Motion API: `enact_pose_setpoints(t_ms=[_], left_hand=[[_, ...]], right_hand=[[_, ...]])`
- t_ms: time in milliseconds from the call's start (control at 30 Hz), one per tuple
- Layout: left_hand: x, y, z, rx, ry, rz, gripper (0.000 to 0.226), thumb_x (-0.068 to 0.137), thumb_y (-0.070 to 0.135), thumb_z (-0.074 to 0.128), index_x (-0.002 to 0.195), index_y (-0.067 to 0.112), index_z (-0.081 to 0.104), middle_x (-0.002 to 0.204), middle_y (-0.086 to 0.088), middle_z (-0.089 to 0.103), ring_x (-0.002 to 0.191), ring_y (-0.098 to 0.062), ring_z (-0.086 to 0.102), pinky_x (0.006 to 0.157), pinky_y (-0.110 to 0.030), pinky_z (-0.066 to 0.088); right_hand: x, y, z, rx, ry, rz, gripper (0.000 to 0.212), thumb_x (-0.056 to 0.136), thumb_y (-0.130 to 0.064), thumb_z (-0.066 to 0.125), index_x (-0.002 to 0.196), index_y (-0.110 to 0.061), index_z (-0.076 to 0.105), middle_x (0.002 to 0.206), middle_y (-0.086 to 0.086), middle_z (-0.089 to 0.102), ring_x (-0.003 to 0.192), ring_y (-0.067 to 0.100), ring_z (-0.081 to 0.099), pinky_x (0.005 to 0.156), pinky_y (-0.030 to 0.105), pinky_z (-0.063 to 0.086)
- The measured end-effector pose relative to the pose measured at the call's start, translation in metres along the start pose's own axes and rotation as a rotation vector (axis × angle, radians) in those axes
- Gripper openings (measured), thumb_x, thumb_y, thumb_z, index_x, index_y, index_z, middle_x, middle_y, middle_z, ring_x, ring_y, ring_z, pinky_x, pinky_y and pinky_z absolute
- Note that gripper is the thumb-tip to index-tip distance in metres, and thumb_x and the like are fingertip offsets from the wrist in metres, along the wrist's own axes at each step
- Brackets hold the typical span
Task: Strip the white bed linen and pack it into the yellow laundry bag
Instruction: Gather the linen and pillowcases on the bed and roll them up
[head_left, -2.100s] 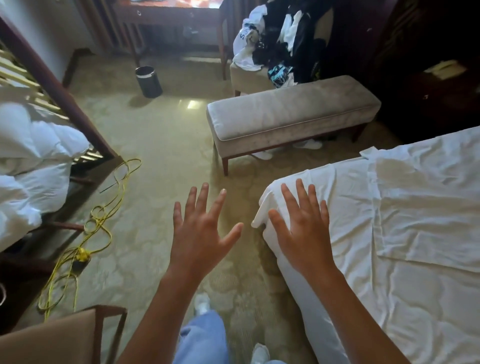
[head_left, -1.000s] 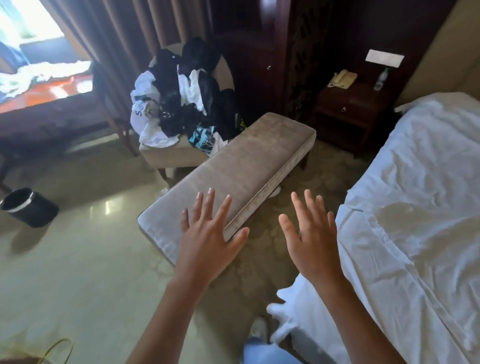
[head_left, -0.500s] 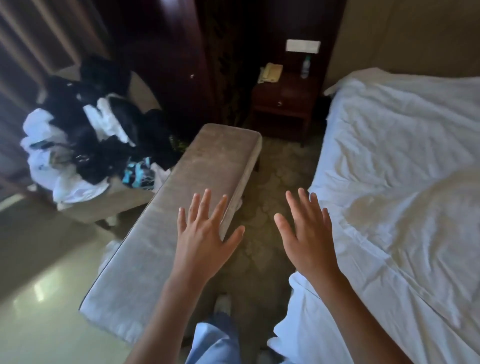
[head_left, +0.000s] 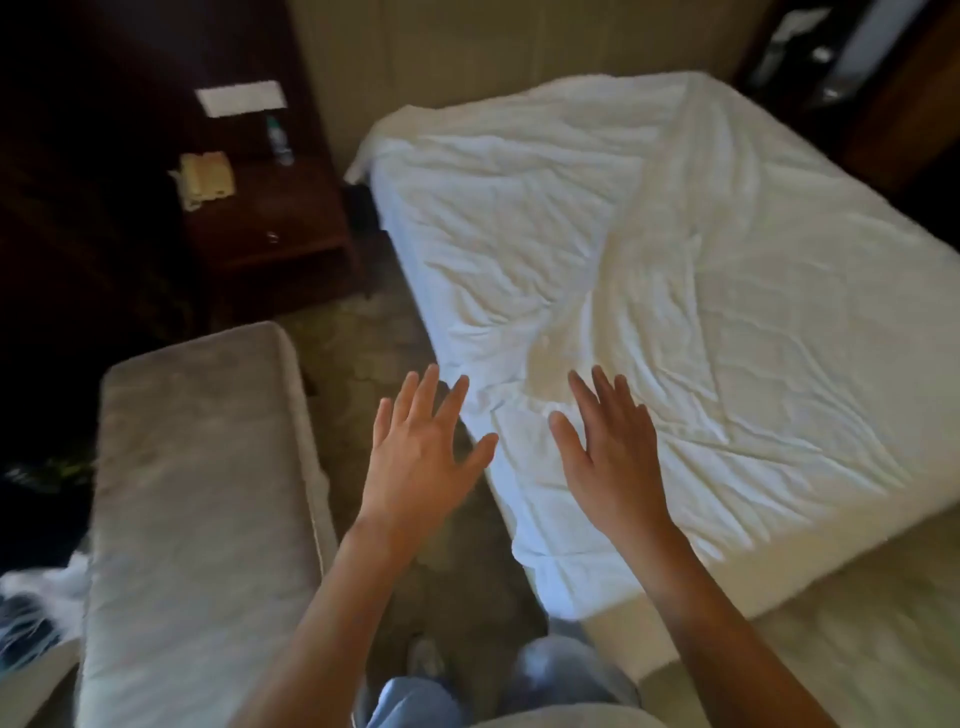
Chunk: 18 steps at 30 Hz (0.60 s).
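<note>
- the left hand (head_left: 421, 457) hangs with fingers spread over the patterned carpet floor (head_left: 452, 582), in the gap between bench and bed.
- the long grey padded bench (head_left: 202, 519) lies left of the left fingers.
- the right hand (head_left: 613, 462) is spread above the near corner of the wrinkled white bed sheet (head_left: 649, 249), which stretches ahead and right of its fingertips.
- the dark wooden nightstand (head_left: 270, 234) stands well beyond the left fingers, left of the bed's far end.
- on it, the cream telephone (head_left: 205, 179) sits left of the small clear plastic bottle (head_left: 278, 140).
- the person's light blue trouser legs (head_left: 415, 701) are below both wrists.
</note>
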<state>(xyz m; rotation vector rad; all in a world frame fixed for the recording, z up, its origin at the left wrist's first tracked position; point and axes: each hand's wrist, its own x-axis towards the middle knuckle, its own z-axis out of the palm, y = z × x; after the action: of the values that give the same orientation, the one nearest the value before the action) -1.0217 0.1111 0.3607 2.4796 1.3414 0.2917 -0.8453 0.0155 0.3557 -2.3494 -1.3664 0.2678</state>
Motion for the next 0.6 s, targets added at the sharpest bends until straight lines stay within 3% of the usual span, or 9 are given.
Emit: enact_pose_setpoints(t_ms=[133, 300, 500, 600], left_hand=[[0.024, 0.021, 0.025, -0.043, -0.129, 0.154, 0.073, 0.094, 0.068, 0.036, 0.157, 0.033, 0.025, 0.167, -0.001, 0.011, 0.154, -0.022, 0.005, 0.120, -0.041, 0.001], [0.059, 0.060, 0.061, -0.041, -0.289, 0.322, 0.071, 0.097, 0.066, 0.034, 0.158, 0.033, 0.018, 0.168, 0.000, 0.006, 0.154, -0.020, -0.001, 0.123, -0.041, 0.000], [0.103, 0.120, 0.122, 0.009, -0.390, 0.501, 0.072, 0.098, 0.064, 0.036, 0.158, 0.029, 0.020, 0.167, -0.003, 0.009, 0.154, -0.022, 0.004, 0.125, -0.043, 0.010], [0.128, 0.142, 0.158, 0.060, -0.479, 0.549, 0.072, 0.098, 0.065, 0.031, 0.159, 0.029, 0.015, 0.168, -0.003, 0.006, 0.154, -0.022, 0.002, 0.124, -0.042, 0.008]], right_hand=[[-0.013, 0.028, -0.002, -0.048, -0.001, 0.183, 0.078, 0.091, -0.068, 0.006, 0.157, -0.029, 0.023, 0.166, -0.002, 0.012, 0.154, 0.020, 0.001, 0.122, 0.043, 0.001], [-0.019, 0.070, -0.010, -0.054, 0.083, 0.367, 0.086, 0.085, -0.068, 0.000, 0.156, -0.025, 0.027, 0.165, 0.000, 0.017, 0.154, 0.022, 0.007, 0.123, 0.046, 0.007], [-0.014, 0.135, -0.006, -0.048, 0.110, 0.553, 0.083, 0.088, -0.068, 0.002, 0.156, -0.026, 0.026, 0.165, 0.001, 0.017, 0.154, 0.023, 0.007, 0.123, 0.046, 0.009], [0.004, 0.174, 0.006, -0.007, 0.112, 0.630, 0.078, 0.092, -0.065, 0.007, 0.156, -0.026, 0.025, 0.165, 0.002, 0.017, 0.154, 0.022, 0.007, 0.123, 0.045, 0.008]])
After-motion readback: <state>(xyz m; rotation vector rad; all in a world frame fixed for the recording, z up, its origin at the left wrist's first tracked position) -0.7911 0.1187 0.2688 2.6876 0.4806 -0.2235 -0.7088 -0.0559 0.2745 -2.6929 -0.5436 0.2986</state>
